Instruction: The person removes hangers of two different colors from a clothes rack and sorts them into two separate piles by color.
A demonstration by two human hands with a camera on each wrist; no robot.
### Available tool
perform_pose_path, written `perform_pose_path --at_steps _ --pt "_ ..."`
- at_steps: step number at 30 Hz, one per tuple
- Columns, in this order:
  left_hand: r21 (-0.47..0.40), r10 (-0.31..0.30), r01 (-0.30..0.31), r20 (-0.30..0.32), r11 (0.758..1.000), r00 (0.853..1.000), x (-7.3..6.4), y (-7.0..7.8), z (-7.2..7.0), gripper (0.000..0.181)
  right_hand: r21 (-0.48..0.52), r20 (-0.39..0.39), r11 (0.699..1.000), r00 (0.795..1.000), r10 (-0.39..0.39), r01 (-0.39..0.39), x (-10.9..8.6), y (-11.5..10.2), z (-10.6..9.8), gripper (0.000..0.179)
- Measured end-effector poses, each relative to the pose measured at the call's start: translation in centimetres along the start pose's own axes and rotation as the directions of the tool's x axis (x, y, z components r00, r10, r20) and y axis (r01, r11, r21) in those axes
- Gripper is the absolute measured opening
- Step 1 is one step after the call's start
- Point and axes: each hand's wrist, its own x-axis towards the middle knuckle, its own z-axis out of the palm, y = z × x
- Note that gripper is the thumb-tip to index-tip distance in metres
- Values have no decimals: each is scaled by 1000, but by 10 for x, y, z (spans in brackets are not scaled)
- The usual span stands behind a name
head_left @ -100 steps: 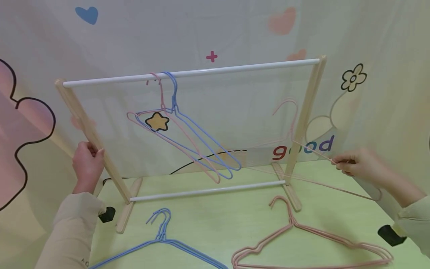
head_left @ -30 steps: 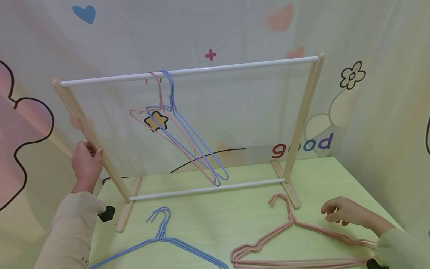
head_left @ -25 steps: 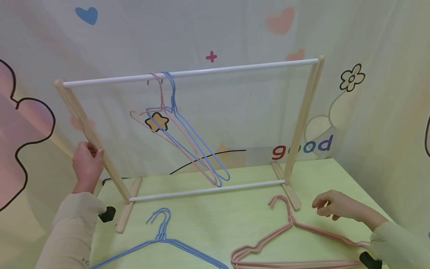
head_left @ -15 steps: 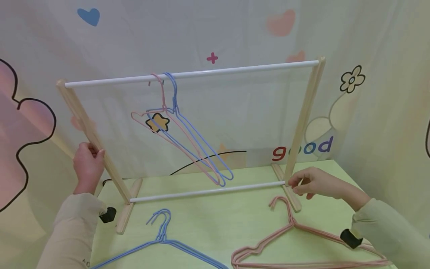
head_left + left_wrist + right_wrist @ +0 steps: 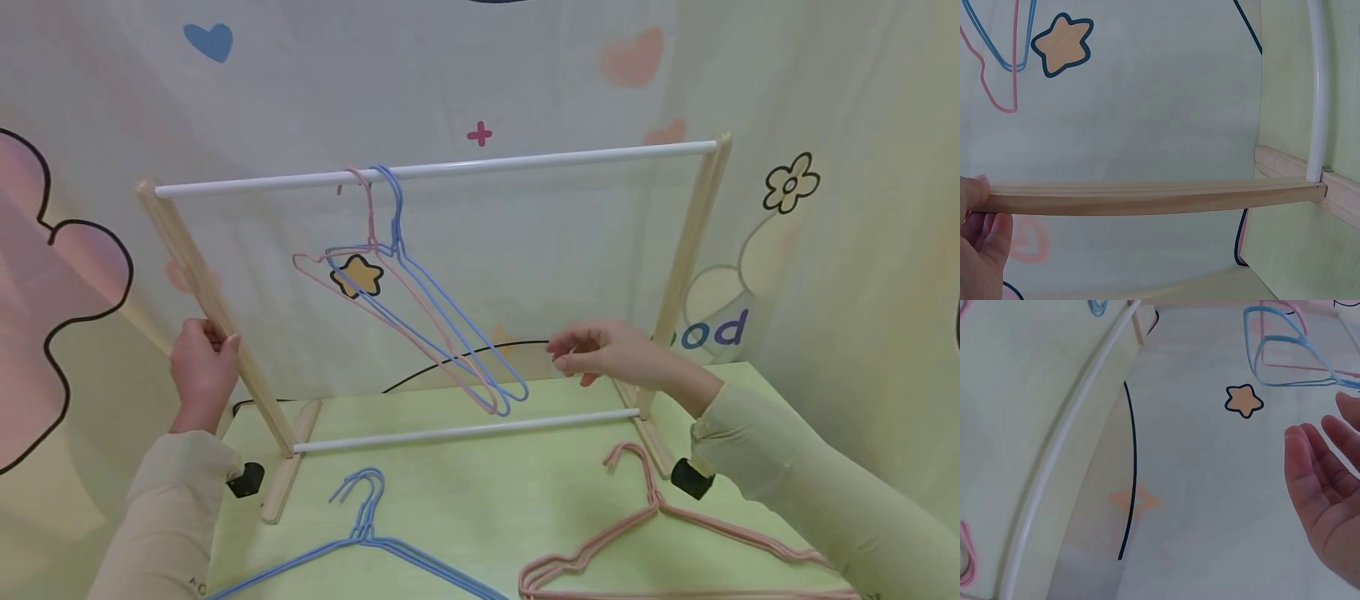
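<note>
My left hand [image 5: 204, 367] holds the left wooden post [image 5: 217, 304] of a small clothes rack. In the left wrist view, the thumb and fingers [image 5: 999, 237] pinch that post from both sides. My right hand [image 5: 603, 350] hovers in front of the rack's right half, loosely bent and holding nothing. A pink hanger [image 5: 370, 208] and blue hangers [image 5: 397, 208] hang from the white top rail [image 5: 525, 163], left of centre. The right hand is to the right of their lower corners, apart from them. In the right wrist view, the blue hangers [image 5: 1266, 340] show beyond the fingertips.
Blue hangers [image 5: 365, 533] lie stacked on the green tabletop [image 5: 465, 500] at front left. Pink hangers [image 5: 652, 500] lie at front right, partly under the right forearm. A white lower rail [image 5: 465, 431] joins the rack's feet. A printed curtain [image 5: 525, 67] stands behind.
At first my right hand held a pink hanger at far right; a second ago it was empty low on the right. It has since moved left and up. The left hand stays on the post.
</note>
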Motion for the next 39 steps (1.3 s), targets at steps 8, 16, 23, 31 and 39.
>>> perform_pose_path --at_steps 8,16,23,31,39 --pt "-4 9 -9 -17 1000 1000 -1 0 1 32 82 8 997 1000 -13 13 33 -33 10 36" --pt "-11 0 0 -4 1000 1000 -1 1 1 34 118 18 993 1000 1 -3 59 -50 18 34" --pt "-19 -4 4 -4 1000 1000 -1 2 0 33 88 51 996 999 17 -21 73 -54 26 21" --pt "-17 12 -12 -17 1000 1000 -2 1 0 32 63 62 998 998 7 -10 76 -60 27 9" --pt "-18 32 -33 -47 999 998 -2 0 1 30 38 14 999 1000 -26 26 66 -67 9 6"
